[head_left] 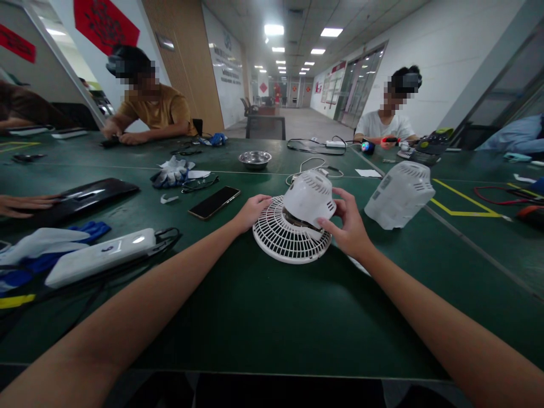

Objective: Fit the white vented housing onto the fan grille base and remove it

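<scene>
A white round fan grille (293, 249) lies on the green table in front of me. My left hand (255, 212) pinches the left edge of its rim. Over the grille sits a white plastic motor cover (309, 195) with vent slots, tilted so that a dark gap shows along its lower edge. Thumb and fingers of my right hand (347, 224) grip the right side of this cover. What lies inside the gap is too dark to make out. To the right, a larger white plastic housing (399, 195) with slots stands on the table.
Left of the grille are a phone (215, 202), work gloves (173, 171) and a white power strip (102, 258). A metal bowl (255, 159) stands farther back. Another person's hand rests on a black panel (91, 195) at left. Two co-workers sit across the table (272, 317).
</scene>
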Motion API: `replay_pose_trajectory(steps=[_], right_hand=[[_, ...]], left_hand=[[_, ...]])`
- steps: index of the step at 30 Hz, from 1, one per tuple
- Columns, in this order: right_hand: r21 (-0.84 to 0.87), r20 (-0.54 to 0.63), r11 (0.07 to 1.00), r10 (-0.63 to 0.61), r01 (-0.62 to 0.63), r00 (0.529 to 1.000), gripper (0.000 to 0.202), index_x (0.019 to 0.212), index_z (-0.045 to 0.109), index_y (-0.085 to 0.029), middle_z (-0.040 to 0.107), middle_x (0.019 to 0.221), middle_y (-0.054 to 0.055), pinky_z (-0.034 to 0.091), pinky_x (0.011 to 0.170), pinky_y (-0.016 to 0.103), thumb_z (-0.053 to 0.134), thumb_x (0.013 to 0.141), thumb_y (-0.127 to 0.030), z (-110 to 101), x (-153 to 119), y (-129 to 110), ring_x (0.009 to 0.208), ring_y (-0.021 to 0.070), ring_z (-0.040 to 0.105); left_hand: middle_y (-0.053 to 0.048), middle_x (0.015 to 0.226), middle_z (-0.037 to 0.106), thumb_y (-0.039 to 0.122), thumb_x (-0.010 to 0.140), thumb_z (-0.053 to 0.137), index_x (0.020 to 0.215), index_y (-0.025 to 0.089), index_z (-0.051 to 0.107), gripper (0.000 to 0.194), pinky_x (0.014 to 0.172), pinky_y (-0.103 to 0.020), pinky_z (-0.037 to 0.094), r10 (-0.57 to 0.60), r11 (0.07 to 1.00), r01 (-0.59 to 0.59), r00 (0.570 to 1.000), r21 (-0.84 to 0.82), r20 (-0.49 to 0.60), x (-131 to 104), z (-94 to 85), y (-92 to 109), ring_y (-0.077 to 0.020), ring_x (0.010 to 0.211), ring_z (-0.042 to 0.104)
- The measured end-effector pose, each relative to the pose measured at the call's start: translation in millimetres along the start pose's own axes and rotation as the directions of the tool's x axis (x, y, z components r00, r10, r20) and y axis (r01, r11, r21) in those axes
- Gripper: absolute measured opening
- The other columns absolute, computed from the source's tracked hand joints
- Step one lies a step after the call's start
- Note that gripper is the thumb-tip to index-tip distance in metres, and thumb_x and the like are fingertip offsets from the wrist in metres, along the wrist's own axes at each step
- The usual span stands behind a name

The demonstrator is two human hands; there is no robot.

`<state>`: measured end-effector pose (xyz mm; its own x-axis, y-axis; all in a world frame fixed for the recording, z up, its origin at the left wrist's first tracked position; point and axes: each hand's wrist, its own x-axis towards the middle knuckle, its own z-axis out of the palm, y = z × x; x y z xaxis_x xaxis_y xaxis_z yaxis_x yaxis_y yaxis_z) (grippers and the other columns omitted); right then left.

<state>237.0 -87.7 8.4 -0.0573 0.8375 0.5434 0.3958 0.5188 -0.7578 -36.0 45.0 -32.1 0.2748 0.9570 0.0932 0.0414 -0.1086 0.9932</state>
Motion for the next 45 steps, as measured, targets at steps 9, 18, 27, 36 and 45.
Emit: replay_pose_trajectory(steps=[9,18,27,36,45], right_hand=[[-0.229,0.047,0.967,-0.102,0.110,0.994,0.071,0.142,0.044,-0.034,0.065,0.121,0.007,0.055,0.095,0.057,0.077,0.080,-0.042,-5,1,4,0.104,0.0306,0.066],[-0.284,0.043,0.944,-0.161,0.166,0.986,0.068,0.141,0.044,-0.031,0.064,0.123,0.009,0.057,0.093,0.055,0.075,0.081,-0.040,-5,1,2,0.104,0.0306,0.066],[-0.335,0.012,0.925,-0.185,0.178,0.983,0.070,0.140,0.046,-0.031,0.061,0.131,0.010,0.056,0.094,0.056,0.076,0.078,-0.041,-8,1,4,0.107,0.0328,0.064],[-0.258,0.090,0.956,-0.116,0.136,0.989,0.079,0.146,0.037,-0.034,0.062,0.125,0.008,0.055,0.097,0.059,0.078,0.078,-0.042,-10,2,8,0.107,0.0329,0.065],[-0.234,0.106,0.962,-0.118,0.140,0.987,0.080,0.145,0.040,-0.032,0.065,0.123,0.009,0.056,0.098,0.060,0.081,0.078,-0.043,-10,2,6,0.108,0.0333,0.067]], left_hand=[[-0.011,0.112,0.073,0.027,0.092,0.064,0.112,0.015,0.069,0.024,0.087,-0.037,0.056,-0.031,0.999,0.031,0.999,0.011,0.014,-2,1.5,3,-0.0236,0.096,0.072],[-0.012,0.116,0.073,0.032,0.093,0.063,0.116,0.014,0.068,0.030,0.093,-0.040,0.054,-0.002,0.994,0.000,1.000,0.111,0.010,-5,3.0,7,-0.0260,0.103,0.071],[-0.012,0.119,0.073,0.036,0.095,0.061,0.121,0.015,0.067,0.034,0.090,-0.038,0.055,-0.009,0.988,0.004,0.999,0.155,0.031,-4,1.4,6,-0.0254,0.102,0.071],[-0.012,0.117,0.073,0.035,0.094,0.061,0.119,0.014,0.067,0.033,0.089,-0.039,0.056,-0.007,0.991,0.003,1.000,0.137,0.030,-8,3.9,9,-0.0257,0.100,0.072],[-0.014,0.131,0.068,0.031,0.094,0.056,0.123,0.015,0.066,0.035,0.107,-0.045,0.047,0.278,0.815,-0.264,0.959,0.515,0.050,-18,4.7,24,-0.0278,0.122,0.063]])
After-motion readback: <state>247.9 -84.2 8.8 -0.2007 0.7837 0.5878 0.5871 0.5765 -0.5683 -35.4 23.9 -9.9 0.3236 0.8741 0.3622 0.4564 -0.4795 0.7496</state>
